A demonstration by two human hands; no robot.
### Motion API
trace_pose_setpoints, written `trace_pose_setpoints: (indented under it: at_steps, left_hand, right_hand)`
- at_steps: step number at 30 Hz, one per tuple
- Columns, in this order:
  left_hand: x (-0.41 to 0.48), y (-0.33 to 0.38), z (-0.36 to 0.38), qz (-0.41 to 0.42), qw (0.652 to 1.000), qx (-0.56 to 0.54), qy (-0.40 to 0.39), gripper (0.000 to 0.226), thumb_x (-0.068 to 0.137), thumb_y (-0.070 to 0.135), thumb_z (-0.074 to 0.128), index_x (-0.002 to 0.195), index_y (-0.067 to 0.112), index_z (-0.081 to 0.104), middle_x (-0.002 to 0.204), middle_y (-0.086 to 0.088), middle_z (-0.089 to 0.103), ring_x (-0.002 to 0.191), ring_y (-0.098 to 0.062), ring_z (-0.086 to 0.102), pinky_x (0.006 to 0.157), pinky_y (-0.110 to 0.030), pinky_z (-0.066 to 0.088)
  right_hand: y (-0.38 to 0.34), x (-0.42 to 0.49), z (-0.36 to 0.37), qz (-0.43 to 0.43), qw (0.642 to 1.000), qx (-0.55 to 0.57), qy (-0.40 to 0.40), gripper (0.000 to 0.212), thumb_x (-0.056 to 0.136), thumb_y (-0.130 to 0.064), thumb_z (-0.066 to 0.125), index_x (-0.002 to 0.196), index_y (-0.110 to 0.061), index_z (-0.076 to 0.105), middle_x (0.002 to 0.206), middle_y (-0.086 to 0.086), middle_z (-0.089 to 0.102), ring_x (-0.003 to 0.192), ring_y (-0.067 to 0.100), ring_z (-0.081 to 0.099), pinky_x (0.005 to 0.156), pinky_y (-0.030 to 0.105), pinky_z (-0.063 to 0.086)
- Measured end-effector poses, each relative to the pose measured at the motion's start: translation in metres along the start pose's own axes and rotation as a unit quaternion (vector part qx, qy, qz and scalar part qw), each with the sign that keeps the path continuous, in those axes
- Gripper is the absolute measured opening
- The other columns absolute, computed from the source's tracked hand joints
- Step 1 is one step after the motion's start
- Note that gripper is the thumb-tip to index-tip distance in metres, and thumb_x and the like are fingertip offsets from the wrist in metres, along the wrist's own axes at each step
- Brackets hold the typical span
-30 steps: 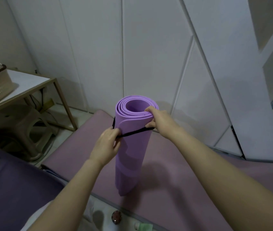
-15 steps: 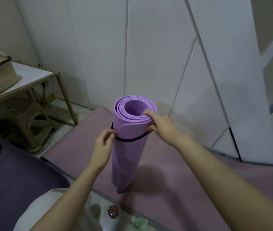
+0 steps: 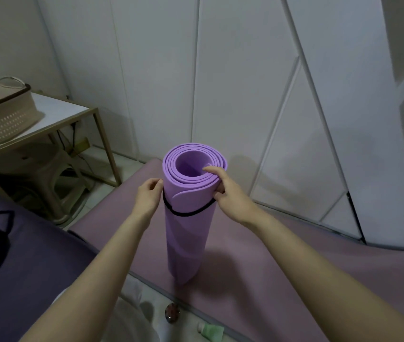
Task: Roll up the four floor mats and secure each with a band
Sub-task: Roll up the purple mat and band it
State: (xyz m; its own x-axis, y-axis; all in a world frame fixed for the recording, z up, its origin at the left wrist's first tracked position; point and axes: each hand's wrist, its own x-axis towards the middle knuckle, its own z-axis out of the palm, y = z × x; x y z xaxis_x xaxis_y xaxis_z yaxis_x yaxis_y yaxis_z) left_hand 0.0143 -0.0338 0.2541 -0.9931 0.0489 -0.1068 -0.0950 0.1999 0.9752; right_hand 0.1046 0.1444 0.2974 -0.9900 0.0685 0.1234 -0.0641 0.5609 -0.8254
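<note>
Partly, hands (image 3: 148, 197) hide the band (image 3: 186, 213) ends.

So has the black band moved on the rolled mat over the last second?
Yes. The black band has slid down the purple rolled mat, away from its top rim. Earlier it was stretched taut by the left hand; now it hugs the roll.
</note>
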Motion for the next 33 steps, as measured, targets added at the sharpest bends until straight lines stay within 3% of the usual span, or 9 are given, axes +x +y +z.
trace_pose_setpoints:
  at_steps: [2,6,10,15,17,22,27,31,33]
  left_hand:
    - [0.004,0.001,-0.003,-0.006,1.0,-0.012,0.0,0.02,0.097,0.017,0.048,0.103,0.003,0.062,0.094,-0.012,0.064,0.087,-0.023,0.057,0.075,-0.032,0.05]
    - [0.007,-0.004,-0.01,0.003,1.0,-0.001,-0.03,0.025,0.097,0.02,0.051,0.1,-0.002,0.063,0.09,-0.012,0.062,0.083,-0.019,0.057,0.07,-0.027,0.05]
    - [0.01,-0.012,-0.011,0.008,0.998,0.006,-0.055,0.029,0.096,0.02,0.052,0.091,-0.007,0.062,0.087,-0.012,0.061,0.085,-0.02,0.056,0.084,-0.032,0.046]
    - [0.009,-0.007,-0.009,0.012,0.998,-0.039,-0.052,0.019,0.098,0.008,0.043,0.081,0.008,0.05,0.086,-0.01,0.055,0.085,-0.019,0.056,0.077,-0.025,0.051]
    - [0.011,-0.005,-0.014,0.01,0.997,-0.052,-0.055,0.018,0.1,0.017,0.043,0.086,0.01,0.052,0.086,-0.004,0.059,0.082,-0.016,0.057,0.069,-0.025,0.05]
    - [0.011,-0.012,-0.019,0.032,0.994,0.015,-0.101,0.034,0.102,0.03,0.038,0.104,0.006,0.062,0.097,-0.007,0.065,0.089,-0.018,0.06,0.076,-0.029,0.051]
    - [0.021,-0.019,-0.016,0.119,0.979,0.136,-0.094,0.03,0.102,0.026,0.03,0.093,0.008,0.053,0.095,-0.013,0.057,0.083,-0.027,0.053,0.077,-0.045,0.051]
    - [0.032,-0.038,-0.021,0.126,0.967,0.186,-0.121,0.012,0.092,0.022,0.036,0.09,0.019,0.047,0.088,-0.016,0.056,0.078,-0.017,0.044,0.068,-0.043,0.046]
    - [0.031,-0.041,-0.023,0.12,0.964,0.191,-0.142,0.012,0.088,0.023,0.036,0.091,0.019,0.046,0.092,-0.012,0.055,0.083,-0.016,0.044,0.072,-0.036,0.044]
  right_hand:
    - [-0.002,-0.001,0.005,0.03,0.993,0.103,0.043,0.067,0.082,0.019,0.039,0.126,-0.031,0.038,0.07,-0.003,0.041,0.06,-0.001,0.043,0.061,0.011,0.038]
    - [0.004,0.011,0.011,0.098,0.971,0.178,0.127,0.061,0.083,0.01,0.035,0.121,-0.039,0.035,0.078,0.01,0.048,0.075,0.02,0.047,0.077,0.03,0.042]
    - [0.019,0.028,0.017,0.218,0.936,0.167,0.222,0.041,0.091,-0.005,0.04,0.132,-0.011,0.036,0.12,0.016,0.057,0.106,0.028,0.058,0.099,0.043,0.045]
    - [0.017,0.035,0.017,0.179,0.966,0.004,0.189,0.03,0.096,-0.008,0.037,0.092,0.005,0.064,0.096,0.021,0.068,0.091,0.037,0.063,0.087,0.051,0.049]
    - [0.014,0.036,0.016,0.187,0.968,0.016,0.166,0.032,0.095,-0.008,0.038,0.087,0.009,0.063,0.089,0.02,0.068,0.083,0.033,0.066,0.083,0.048,0.054]
    - [0.015,0.038,0.007,0.207,0.969,0.069,0.113,0.031,0.094,0.001,0.039,0.078,0.015,0.06,0.08,0.018,0.061,0.075,0.028,0.064,0.076,0.039,0.058]
    - [0.019,0.038,0.001,0.24,0.965,0.086,0.064,0.031,0.094,0.001,0.043,0.065,0.0,0.052,0.073,0.031,0.057,0.067,0.025,0.06,0.076,0.037,0.058]
    - [0.025,0.041,0.014,0.311,0.933,0.171,0.053,0.041,0.095,0.007,0.033,0.058,-0.005,0.043,0.054,0.008,0.043,0.038,0.011,0.043,0.041,0.02,0.051]
    - [0.027,0.044,0.022,0.341,0.916,0.204,0.05,0.041,0.095,0.006,0.025,0.06,-0.006,0.041,0.048,0.007,0.041,0.029,0.009,0.038,0.035,0.018,0.046]
